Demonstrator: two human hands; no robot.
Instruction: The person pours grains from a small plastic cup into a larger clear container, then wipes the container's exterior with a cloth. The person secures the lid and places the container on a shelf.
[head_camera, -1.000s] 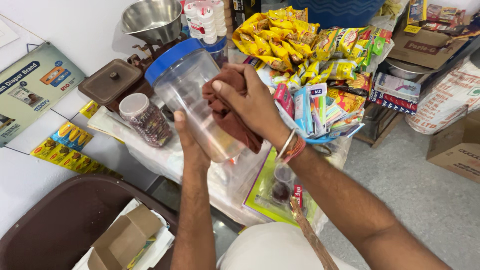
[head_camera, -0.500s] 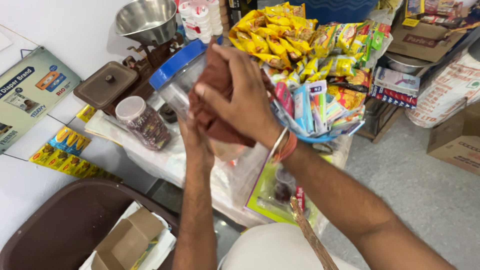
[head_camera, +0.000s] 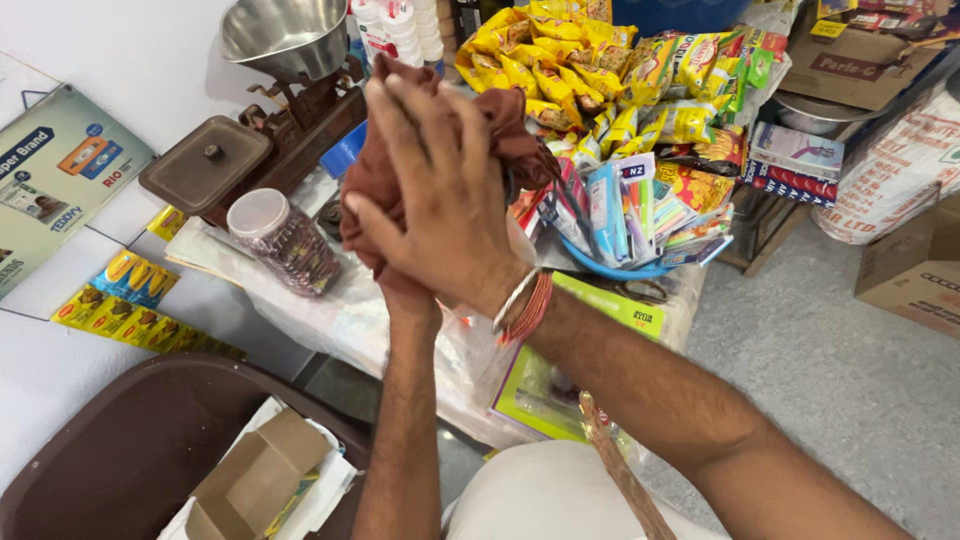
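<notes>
Cluttered shop counter (head_camera: 300, 310) below: the right hand (head_camera: 440, 200), fingers spread flat, presses a brown cloth (head_camera: 375, 185); the left hand is hidden behind it, grip unclear.

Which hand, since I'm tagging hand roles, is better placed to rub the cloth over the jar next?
Right, probably. The right hand lies flat on the brown cloth covering the jar; the left hand is underneath, mostly hidden, seemingly supporting it.

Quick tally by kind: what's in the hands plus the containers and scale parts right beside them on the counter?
Brown cloth under the right hand: 1
Blue jar lid, jar mostly hidden: 1
Small clear jar with pale lid: 1
Steel scale bowl: 1
Flat brown scale pan: 1
Blue basket: 1
Total: 6
</notes>
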